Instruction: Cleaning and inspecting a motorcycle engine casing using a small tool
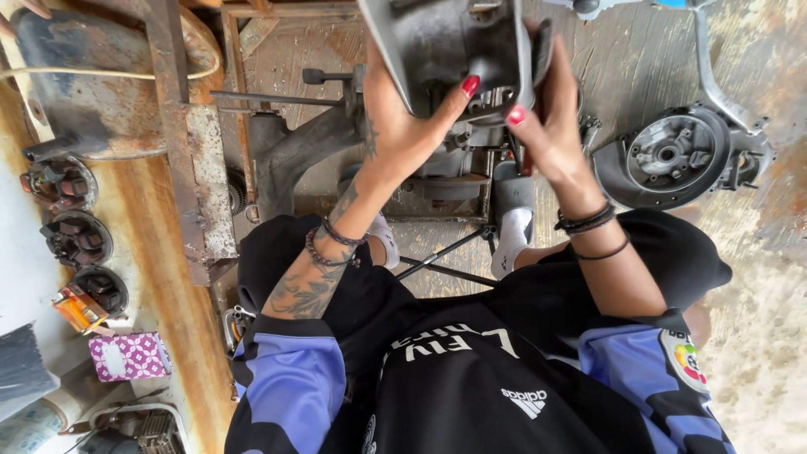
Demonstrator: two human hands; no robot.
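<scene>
Between both hands, grey metal engine casing (454, 42), grimy, dull, tilted

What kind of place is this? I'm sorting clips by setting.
Probably a small engine repair workshop: both hands grip a grey metal engine casing, a round dark metal engine hub lies on the stained concrete floor, and wound coil plates sit on a rusty shelf.

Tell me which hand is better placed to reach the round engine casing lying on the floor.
Right. The right hand grips the grey metal housing on the side toward the round engine casing. The left hand holds the housing's far side, and the housing lies between.
</scene>
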